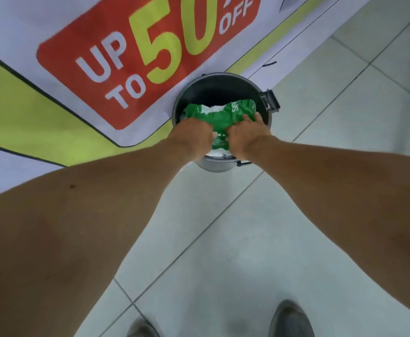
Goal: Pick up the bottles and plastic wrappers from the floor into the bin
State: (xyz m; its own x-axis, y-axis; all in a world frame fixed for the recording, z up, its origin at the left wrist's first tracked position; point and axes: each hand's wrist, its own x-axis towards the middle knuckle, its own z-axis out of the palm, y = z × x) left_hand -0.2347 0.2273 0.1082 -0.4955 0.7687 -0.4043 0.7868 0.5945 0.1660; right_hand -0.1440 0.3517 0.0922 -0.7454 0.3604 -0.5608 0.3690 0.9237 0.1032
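A crumpled green plastic wrapper (219,117) lies across the open mouth of the round dark bin (223,81), left hand (194,135) at its 8 o'clock, right hand (246,135) at 4 o'clock, fingers of both curled into it, on the tiled floor (223,239)

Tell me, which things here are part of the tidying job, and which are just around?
Part of the job: green plastic wrapper, round bin, left hand, right hand, both gripping the wrapper.

Just around: sale banner, shoes, small black strip on the floor.
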